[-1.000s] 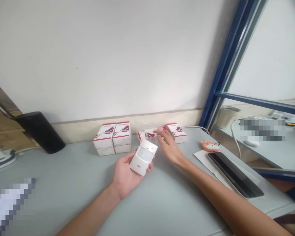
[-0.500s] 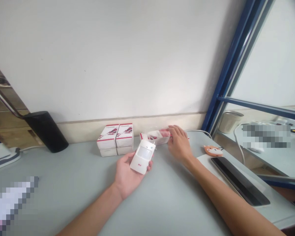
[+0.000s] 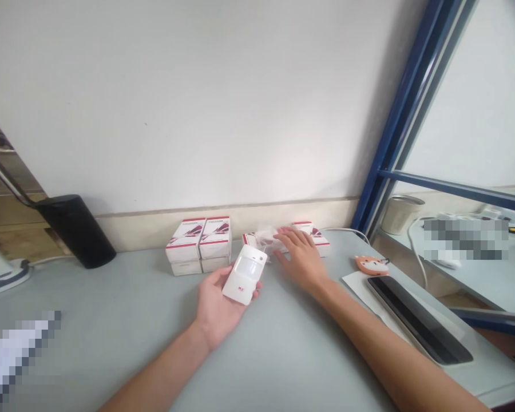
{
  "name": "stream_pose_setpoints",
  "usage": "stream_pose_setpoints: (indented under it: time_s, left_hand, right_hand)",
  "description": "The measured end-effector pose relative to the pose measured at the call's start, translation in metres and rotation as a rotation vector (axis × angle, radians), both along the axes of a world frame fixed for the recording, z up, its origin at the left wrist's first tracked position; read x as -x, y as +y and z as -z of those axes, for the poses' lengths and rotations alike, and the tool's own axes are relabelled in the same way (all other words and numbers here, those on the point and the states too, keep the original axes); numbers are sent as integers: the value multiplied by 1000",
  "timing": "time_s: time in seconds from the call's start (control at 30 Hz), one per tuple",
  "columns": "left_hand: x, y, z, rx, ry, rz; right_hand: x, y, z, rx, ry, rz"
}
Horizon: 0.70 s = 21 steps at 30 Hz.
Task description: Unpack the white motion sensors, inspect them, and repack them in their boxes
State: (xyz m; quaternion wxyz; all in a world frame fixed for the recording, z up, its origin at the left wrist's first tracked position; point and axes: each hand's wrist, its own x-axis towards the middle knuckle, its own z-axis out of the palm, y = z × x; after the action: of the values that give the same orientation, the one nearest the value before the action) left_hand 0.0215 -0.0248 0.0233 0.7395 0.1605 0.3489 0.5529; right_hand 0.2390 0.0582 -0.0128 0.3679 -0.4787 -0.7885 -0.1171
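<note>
My left hand (image 3: pixel 217 303) lies palm up over the grey table (image 3: pixel 111 332) and holds a white sensor unit (image 3: pixel 244 274) with a small red mark near its lower end. My right hand (image 3: pixel 300 257) reaches forward with its fingers stretched out, the fingertips on a crumpled clear plastic wrapper (image 3: pixel 268 237) that lies over a red-and-white box (image 3: pixel 251 238) by the wall. Another red-and-white box (image 3: pixel 317 237) sits just behind that hand. To the left stands a stack of like boxes (image 3: pixel 198 243).
A black cylinder (image 3: pixel 75 229) leans at the back left. On the right lie a black tablet (image 3: pixel 416 317) on white paper, an orange fox-shaped trinket (image 3: pixel 371 264) and a white cable (image 3: pixel 343 230). A blue frame (image 3: pixel 405 114) bounds the table; a metal cup (image 3: pixel 401 213) stands beyond.
My right hand moved from the boxes at the wall a little left and toward me, flattening onto the clear wrapper. The left hand with the sensor barely shifted.
</note>
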Motion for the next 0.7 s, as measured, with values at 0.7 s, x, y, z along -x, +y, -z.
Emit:
stream_pose_setpoints:
  time_s: [0.7]
  left_hand:
    - [2,3,-2,-78,74,-111]
  right_hand:
    - [-5,1,-9,-11,144,-20]
